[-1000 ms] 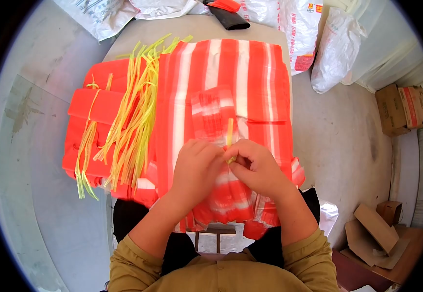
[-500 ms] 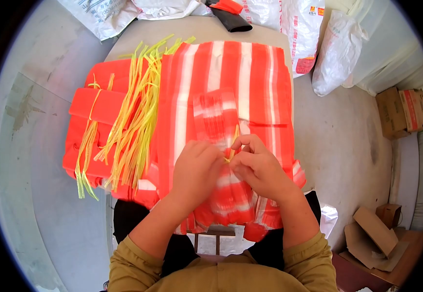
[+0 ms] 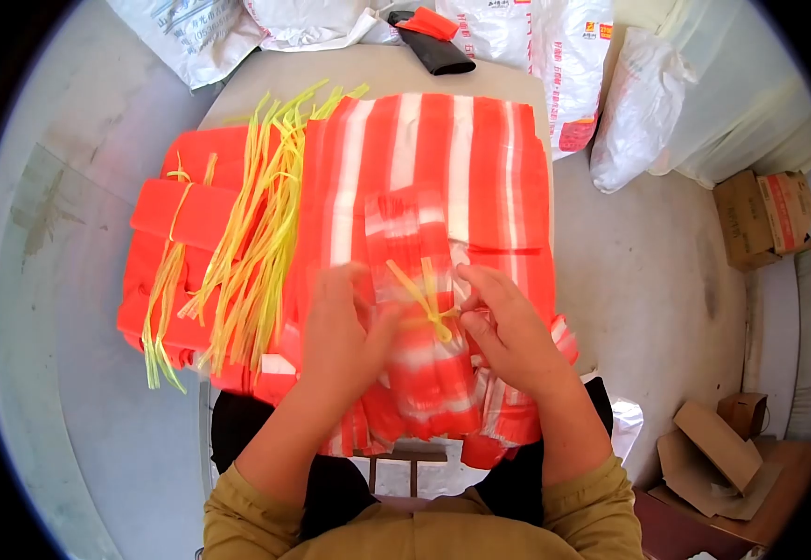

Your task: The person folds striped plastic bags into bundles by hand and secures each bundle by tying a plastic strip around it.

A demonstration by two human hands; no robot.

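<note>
Red-and-white striped plastic bundle point(image 3: 421, 359), cinched at mid-length by a knotted yellow tie point(image 3: 429, 306), resting on the flat stack of striped bags point(image 3: 443, 168) at the near edge of the surface point(image 3: 349, 65). Left hand point(image 3: 345, 331), blurred, fingers curled against the bundle's left side. Right hand point(image 3: 508, 327), fingers bent around the right side beside the knot. Loose yellow strips point(image 3: 256, 224) over folded red bags point(image 3: 195, 210) to the left.
</note>
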